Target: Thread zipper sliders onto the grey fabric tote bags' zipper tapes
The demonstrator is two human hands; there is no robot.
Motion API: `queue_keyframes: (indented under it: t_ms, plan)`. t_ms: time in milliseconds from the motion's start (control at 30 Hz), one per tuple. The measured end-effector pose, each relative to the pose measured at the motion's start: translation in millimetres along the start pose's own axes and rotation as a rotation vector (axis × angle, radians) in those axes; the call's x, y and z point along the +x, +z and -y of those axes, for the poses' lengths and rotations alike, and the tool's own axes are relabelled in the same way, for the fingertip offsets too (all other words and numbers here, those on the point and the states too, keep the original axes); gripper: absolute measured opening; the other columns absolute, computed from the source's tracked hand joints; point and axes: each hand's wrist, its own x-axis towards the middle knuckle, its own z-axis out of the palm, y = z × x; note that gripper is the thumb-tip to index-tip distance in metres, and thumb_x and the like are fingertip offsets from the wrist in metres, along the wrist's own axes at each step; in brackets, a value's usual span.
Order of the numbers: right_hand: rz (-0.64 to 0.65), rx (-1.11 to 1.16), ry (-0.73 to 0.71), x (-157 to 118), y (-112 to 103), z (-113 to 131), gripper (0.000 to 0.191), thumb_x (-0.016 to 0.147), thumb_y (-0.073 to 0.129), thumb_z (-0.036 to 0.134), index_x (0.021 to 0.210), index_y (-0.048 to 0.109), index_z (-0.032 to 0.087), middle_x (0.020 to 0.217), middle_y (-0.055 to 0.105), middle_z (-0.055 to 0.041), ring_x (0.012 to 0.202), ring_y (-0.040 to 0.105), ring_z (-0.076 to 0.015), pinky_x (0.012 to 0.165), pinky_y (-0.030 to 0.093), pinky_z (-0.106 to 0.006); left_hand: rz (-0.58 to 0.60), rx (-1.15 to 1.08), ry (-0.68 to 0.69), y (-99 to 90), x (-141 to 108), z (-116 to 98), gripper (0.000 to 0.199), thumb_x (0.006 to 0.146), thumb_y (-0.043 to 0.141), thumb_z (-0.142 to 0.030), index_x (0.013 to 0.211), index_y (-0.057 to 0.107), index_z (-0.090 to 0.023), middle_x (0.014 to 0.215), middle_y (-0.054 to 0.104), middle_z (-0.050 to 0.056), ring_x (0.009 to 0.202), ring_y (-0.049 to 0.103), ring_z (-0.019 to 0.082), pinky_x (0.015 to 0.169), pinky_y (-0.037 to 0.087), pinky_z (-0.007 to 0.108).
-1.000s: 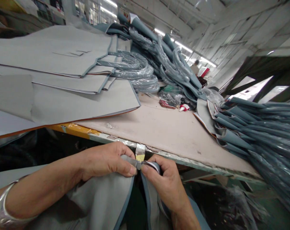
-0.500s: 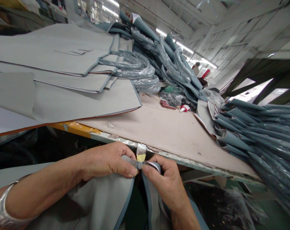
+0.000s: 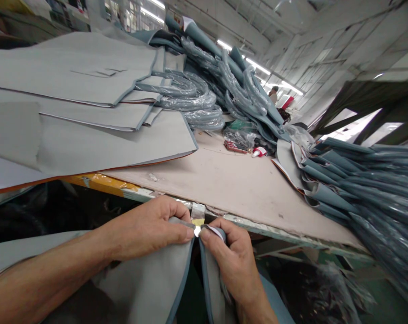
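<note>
A grey sheet with blue-bound edges (image 3: 156, 281) hangs below the table's front edge. My left hand (image 3: 158, 227) pinches its upper edge between thumb and fingers. Close beside it, my right hand (image 3: 229, 252) is closed on another blue-edged part of the grey material, folded over so that a white layer shows. The two thumbs almost meet. Between them shows a small pale round spot (image 3: 197, 231), too small to name. A silvery and yellow tape strip (image 3: 198, 213) is on the table edge just behind my fingertips.
Large grey sheets (image 3: 123, 139) lie stacked on the table (image 3: 224, 180) at left. Plastic-wrapped blue coils (image 3: 190, 94) are piled behind them. Wrapped blue bundles (image 3: 375, 193) cover the right side. A red-capped bottle (image 3: 258, 152) lies near the back. A distant person (image 3: 273, 94) is visible.
My left forearm has shifted left and down, and its bracelet has mostly left the view. The two hands keep their pinch at nearly the same spot. The view has moved slightly.
</note>
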Motion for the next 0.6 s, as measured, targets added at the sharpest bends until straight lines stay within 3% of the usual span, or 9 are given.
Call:
queue_keyframes:
  t_ms: [233, 400, 600]
  plan:
    - [-0.031, 0.008, -0.022, -5.4, 4.0, -0.6, 0.033, 0.089, 0.063, 0.043, 0.070, 0.060, 0.017, 0.061, 0.043, 0.0052, 0.059, 0.035, -0.0104, 0.054, 0.029, -0.024, 0.001, -0.061, 0.029, 0.7, 0.0, 4.9, 0.038, 0.071, 0.067, -0.054, 0.075, 0.059, -0.017, 0.066, 0.050, -0.003, 0.063, 0.039, 0.013, 0.055, 0.028, 0.025]
    - [-0.048, 0.011, -0.037, 0.0, 3.1, -2.7, 0.033, 0.089, 0.065, 0.043, 0.069, 0.058, 0.018, 0.062, 0.044, 0.0056, 0.060, 0.036, -0.0107, 0.056, 0.029, -0.025, -0.039, 0.021, 0.019, -4.2, 5.5, 0.2, 0.039, 0.066, 0.068, -0.054, 0.071, 0.063, -0.016, 0.063, 0.050, -0.002, 0.062, 0.038, 0.013, 0.056, 0.026, 0.025]
    - [0.068, -0.077, -0.024, 0.3, -5.8, -3.4, 0.032, 0.092, 0.061, 0.045, 0.076, 0.061, 0.018, 0.066, 0.047, 0.0049, 0.063, 0.039, -0.0119, 0.059, 0.030, -0.026, 0.004, 0.061, 0.057, -6.0, 1.7, 0.1, 0.037, 0.076, 0.067, -0.053, 0.077, 0.063, -0.016, 0.066, 0.047, -0.003, 0.064, 0.037, 0.012, 0.055, 0.026, 0.024]
